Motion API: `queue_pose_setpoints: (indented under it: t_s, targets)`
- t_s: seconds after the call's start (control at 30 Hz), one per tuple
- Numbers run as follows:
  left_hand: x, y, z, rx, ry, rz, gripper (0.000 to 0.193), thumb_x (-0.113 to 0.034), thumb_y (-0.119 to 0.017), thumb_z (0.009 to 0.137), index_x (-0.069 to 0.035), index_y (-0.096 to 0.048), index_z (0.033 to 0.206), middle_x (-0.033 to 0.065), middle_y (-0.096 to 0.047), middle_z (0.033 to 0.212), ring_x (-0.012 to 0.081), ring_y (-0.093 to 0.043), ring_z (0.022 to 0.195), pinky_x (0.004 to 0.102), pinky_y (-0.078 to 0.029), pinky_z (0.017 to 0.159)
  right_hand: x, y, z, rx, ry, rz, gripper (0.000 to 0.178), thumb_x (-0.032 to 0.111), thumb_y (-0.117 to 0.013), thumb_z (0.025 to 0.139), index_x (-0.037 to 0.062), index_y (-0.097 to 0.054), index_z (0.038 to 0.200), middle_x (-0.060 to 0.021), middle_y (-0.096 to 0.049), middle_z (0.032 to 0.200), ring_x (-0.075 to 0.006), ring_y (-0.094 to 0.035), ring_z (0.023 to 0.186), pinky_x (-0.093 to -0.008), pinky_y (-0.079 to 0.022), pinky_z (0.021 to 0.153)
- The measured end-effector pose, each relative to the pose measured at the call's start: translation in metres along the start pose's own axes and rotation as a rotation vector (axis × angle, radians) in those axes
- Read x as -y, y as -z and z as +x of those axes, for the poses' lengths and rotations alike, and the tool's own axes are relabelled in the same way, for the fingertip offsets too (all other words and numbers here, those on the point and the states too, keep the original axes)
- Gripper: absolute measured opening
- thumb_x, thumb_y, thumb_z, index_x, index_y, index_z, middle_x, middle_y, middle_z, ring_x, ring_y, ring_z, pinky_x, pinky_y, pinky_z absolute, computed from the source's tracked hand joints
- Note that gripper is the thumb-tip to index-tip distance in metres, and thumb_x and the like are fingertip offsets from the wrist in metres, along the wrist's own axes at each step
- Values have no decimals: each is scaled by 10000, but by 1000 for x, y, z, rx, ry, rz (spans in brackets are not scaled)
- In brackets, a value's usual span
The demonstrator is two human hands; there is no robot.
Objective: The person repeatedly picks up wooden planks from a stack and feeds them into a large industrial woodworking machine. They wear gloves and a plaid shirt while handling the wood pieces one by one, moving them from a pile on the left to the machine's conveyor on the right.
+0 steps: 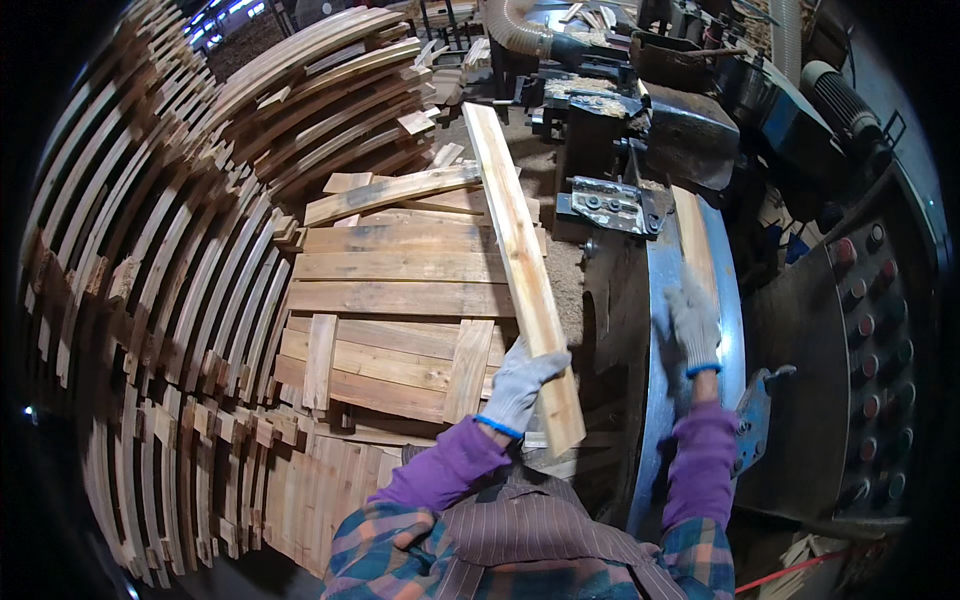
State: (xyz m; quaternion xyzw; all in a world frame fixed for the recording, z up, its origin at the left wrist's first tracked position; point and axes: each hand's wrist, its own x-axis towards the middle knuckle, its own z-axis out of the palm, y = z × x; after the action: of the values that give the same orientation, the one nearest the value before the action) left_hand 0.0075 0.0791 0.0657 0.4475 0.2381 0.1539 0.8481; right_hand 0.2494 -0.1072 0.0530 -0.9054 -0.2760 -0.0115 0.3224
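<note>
We note the left hand (525, 385) with fingers wrapped around a plank (512, 230) near its lower end, while the blurred right hand (692, 325) covers the near end of a board (694, 235) on the machine bed (660, 450), its grip indeterminable.

Bluish lights (238, 6) glow far back, beyond the speckled brown floor (567, 275).

Pale plank (524, 265) held aslant, second plank (693, 235) on metal table (656, 430)

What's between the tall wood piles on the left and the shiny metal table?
The head view shows a board stack, some sawdusty floor, and the left hand holding a plank.
</note>
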Motion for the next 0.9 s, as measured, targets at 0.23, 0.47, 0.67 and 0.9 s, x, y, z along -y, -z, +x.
queue_pose_setpoints:
  t_s: [0.23, 0.47, 0.67, 0.9]
  targets:
    - [129, -42, -11, 386, 358, -111, 489, -259, -643, 946, -40, -470, 1347, 43, -573, 1166, 128, -592, 1005, 248, -543, 795, 109, 51, -199, 142, -13, 121, 827, 153, -774, 679, -15, -423, 1409, -265, -540, 1306, -405, -544, 1200, -429, -466, 963]
    - [26, 100, 53, -419, 38, -340, 251, -253, -664, 914, -117, -464, 981, 13, -464, 837, 150, -499, 705, 298, -442, 596, 104, 82, -351, 183, -697, -366, 754, 206, -694, 772, 21, -424, 1452, -249, -386, 1493, -425, -442, 1300, -446, -354, 1092]
    - [-23, 238, 130, -808, 67, -648, 432, -361, -704, 897, -106, -495, 1177, 159, -556, 1116, 341, -544, 1002, 494, -480, 820, 44, 42, -225, -43, -171, -536, 516, 197, -582, 912, 58, -500, 1403, -203, -429, 1469, -405, -389, 1345, -456, -297, 1146]
    - [-49, 205, 92, -625, -127, 527, 405, 23, -631, 866, -76, -561, 1252, 119, -619, 779, 198, -616, 629, 331, -520, 495, -19, 8, -162, -66, -72, -502, 426, 226, -610, 903, 103, -600, 1311, -175, -534, 1368, -350, -455, 1296, -418, -359, 1107]
